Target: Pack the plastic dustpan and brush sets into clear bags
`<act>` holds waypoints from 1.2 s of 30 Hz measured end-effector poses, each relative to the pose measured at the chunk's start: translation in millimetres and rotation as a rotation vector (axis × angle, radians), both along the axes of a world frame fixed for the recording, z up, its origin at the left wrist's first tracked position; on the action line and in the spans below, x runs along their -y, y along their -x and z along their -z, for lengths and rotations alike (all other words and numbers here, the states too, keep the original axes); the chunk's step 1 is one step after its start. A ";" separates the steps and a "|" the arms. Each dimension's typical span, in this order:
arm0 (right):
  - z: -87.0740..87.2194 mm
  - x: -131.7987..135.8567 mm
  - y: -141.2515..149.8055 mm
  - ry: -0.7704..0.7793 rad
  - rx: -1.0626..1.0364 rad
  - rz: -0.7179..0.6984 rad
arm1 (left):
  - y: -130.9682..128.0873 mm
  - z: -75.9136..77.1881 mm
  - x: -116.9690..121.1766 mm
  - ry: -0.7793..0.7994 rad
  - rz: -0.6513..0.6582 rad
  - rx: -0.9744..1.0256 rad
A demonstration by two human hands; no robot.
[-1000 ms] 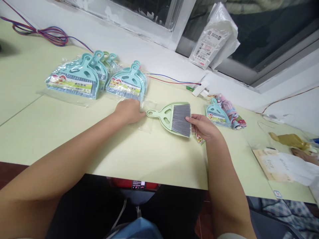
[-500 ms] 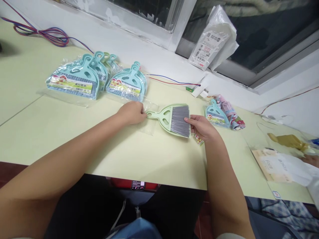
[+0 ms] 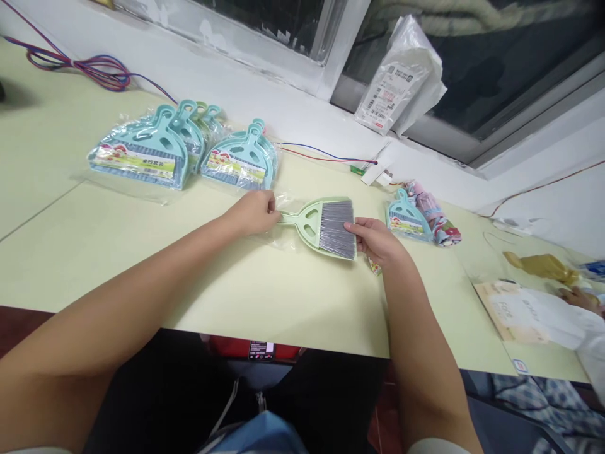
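A green hand brush with grey bristles lies against a matching green dustpan, both held just over the table between my hands. At their handle end my left hand is closed, fingers pinched round the handle. My right hand grips the wide end, thumb on the bristles and the other fingers underneath. Beneath the handle lies a clear plastic bag. A small printed card shows partly behind my right hand.
Several bagged blue dustpan sets lie along the back left, and another blue set sits right, beside a patterned folded umbrella-like bundle. Coiled wires run along the wall. At far right, another person's hand is near white packaging.
My left hand has slid slightly along the handle, covering more of its end loop. The brush and dustpan have shifted a little left in view.
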State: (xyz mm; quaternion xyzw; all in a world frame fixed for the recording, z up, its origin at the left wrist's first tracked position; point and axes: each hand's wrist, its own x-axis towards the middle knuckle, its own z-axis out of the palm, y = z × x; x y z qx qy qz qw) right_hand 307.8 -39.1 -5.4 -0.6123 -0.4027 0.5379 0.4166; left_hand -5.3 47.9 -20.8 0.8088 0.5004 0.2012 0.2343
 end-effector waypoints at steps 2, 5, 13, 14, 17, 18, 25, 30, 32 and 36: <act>4.8 -2.2 1.2 -0.002 -0.044 -0.014 | -0.3 -0.8 -0.2 -0.007 -0.018 0.017; 10.1 -4.5 -0.5 0.003 -0.085 -0.029 | -0.3 -1.9 -0.6 -0.003 -0.026 0.021; 11.4 -4.8 -4.0 0.000 -0.124 -0.060 | 1.7 -6.3 0.1 0.028 -0.044 0.031; 10.7 -4.6 -4.2 -0.002 -0.118 -0.056 | 2.1 -6.7 0.1 0.037 -0.044 0.035; 9.4 -4.3 -5.0 0.002 -0.101 -0.048 | 3.2 -7.2 -0.5 0.048 -0.030 0.045; 9.4 -4.3 -5.3 0.005 -0.098 -0.047 | 3.6 -7.1 -0.9 0.048 -0.026 0.046; 10.3 -4.5 -6.1 0.005 -0.100 -0.057 | 5.2 -6.1 -3.5 0.079 -0.005 0.065; 3.9 -3.5 -10.2 -0.003 -0.046 -0.012 | 6.6 -7.6 -4.9 0.055 0.008 0.109; 0.9 -2.7 -11.7 -0.011 -0.021 0.007 | 7.3 -8.3 -6.0 0.038 0.008 0.131; -2.2 -1.0 -12.8 -0.032 -0.007 0.020 | 9.4 -9.7 -8.4 0.020 0.002 0.148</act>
